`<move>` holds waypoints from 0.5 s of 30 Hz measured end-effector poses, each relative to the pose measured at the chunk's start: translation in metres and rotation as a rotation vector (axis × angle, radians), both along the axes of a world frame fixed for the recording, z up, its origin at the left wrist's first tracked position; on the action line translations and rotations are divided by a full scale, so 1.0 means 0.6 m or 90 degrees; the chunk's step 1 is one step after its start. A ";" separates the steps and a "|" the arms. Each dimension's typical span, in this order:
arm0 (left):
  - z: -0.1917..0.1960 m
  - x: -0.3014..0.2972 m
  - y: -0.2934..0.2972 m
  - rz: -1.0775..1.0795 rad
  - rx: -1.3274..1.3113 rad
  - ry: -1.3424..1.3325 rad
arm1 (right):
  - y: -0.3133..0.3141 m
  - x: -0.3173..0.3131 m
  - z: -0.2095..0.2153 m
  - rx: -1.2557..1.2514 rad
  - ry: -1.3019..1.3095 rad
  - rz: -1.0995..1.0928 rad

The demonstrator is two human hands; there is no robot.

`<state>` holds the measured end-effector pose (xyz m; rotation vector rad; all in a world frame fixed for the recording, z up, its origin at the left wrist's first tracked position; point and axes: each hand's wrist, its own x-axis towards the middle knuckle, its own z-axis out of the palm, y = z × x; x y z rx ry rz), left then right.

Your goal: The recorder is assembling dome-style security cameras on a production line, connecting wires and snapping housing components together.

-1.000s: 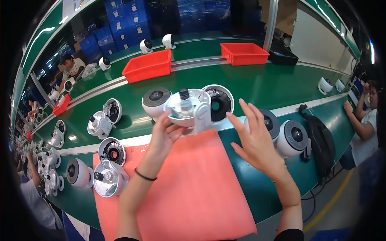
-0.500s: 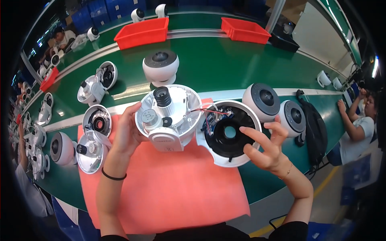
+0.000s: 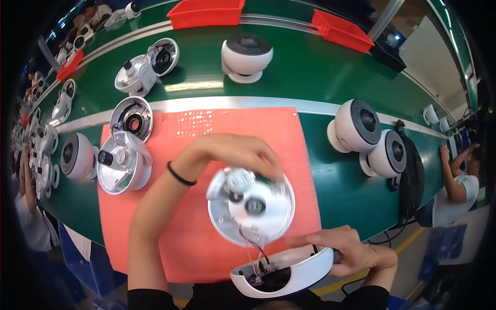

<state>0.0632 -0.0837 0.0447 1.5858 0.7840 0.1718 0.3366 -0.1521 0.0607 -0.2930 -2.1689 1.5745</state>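
Observation:
An opened ball-shaped white camera is in two halves joined by thin red, white and black wires (image 3: 253, 243). My left hand (image 3: 243, 152) is closed on the far rim of the lens half (image 3: 274, 212), tilted above the pink foam mat (image 3: 188, 258); fingers and part are blurred. That half shows a black lens barrel and a round motor inside. Lower right, my right hand (image 3: 346, 250) grips the white front shell half (image 3: 310, 271) between thumb and fingers, its open side turned upward. Part of its dark inside shows; the rest is hidden.
Left on the mat lies another opened camera (image 3: 121, 165), beside a closed one (image 3: 77, 155). Two closed cameras (image 3: 356, 126) stand at right near a black bag (image 3: 411, 175). Beyond the metal rail are one opened and one closed camera, plus red bins (image 3: 206, 13). People sit at both sides.
The two halves came down nearer my body and were turned; the shell swung to the lower right. My left hand moved over the far rim, and my right hand took hold of the shell. The view shifted.

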 end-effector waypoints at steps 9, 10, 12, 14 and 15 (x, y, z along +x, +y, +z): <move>0.025 0.016 -0.113 0.340 0.620 -0.007 | -0.021 -0.005 -0.028 -0.372 -0.174 -0.038; 0.027 0.001 -0.142 0.339 0.615 -0.008 | -0.024 -0.010 -0.028 -0.333 -0.152 -0.032; 0.024 -0.022 -0.195 0.219 0.692 0.035 | -0.024 -0.014 -0.028 -0.301 -0.129 -0.027; 0.005 -0.020 -0.241 0.205 0.648 0.030 | -0.022 -0.016 -0.027 -0.301 -0.130 -0.012; -0.004 -0.017 -0.260 0.193 0.610 0.022 | -0.025 -0.018 -0.023 -0.305 -0.128 -0.007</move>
